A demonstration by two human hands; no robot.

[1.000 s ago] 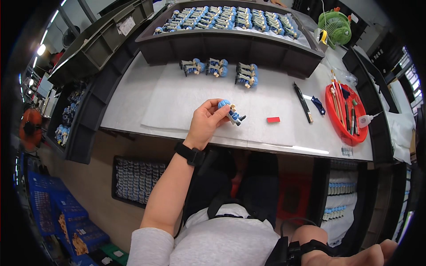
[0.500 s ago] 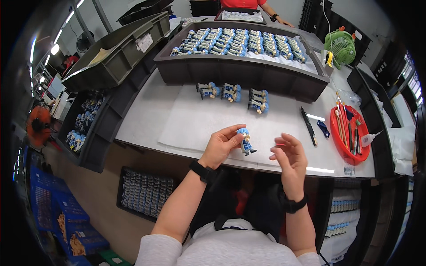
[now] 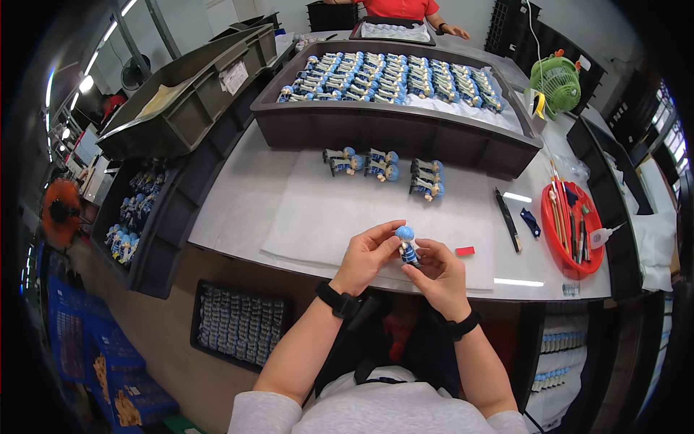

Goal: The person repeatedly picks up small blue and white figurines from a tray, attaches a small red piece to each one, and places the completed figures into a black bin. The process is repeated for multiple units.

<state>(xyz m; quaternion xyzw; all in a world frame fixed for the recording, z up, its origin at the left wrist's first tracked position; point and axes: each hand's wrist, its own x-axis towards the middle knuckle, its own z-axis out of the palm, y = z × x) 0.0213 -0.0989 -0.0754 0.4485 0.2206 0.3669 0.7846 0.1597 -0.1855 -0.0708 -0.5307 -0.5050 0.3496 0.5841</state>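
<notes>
A small figurine (image 3: 407,244) with a blue head and striped body stands upright between both my hands above the table's front edge. My left hand (image 3: 367,254) pinches it from the left. My right hand (image 3: 439,275) grips its lower body from the right. Both wrists wear black bands. On the white mat (image 3: 318,217) behind lie several more of these figurines (image 3: 383,167) in three small groups.
A dark tray (image 3: 376,134) full of figurines stands at the back. A red dish (image 3: 571,228) with brushes and tools, a black pen (image 3: 507,218) and a small red piece (image 3: 465,251) lie right. Grey bins (image 3: 181,94) sit left. Another person in red sits at the far end.
My right hand has come up from the lower right and joined the left on the figurine. The figurine has been brought nearer to me and turned upright.
</notes>
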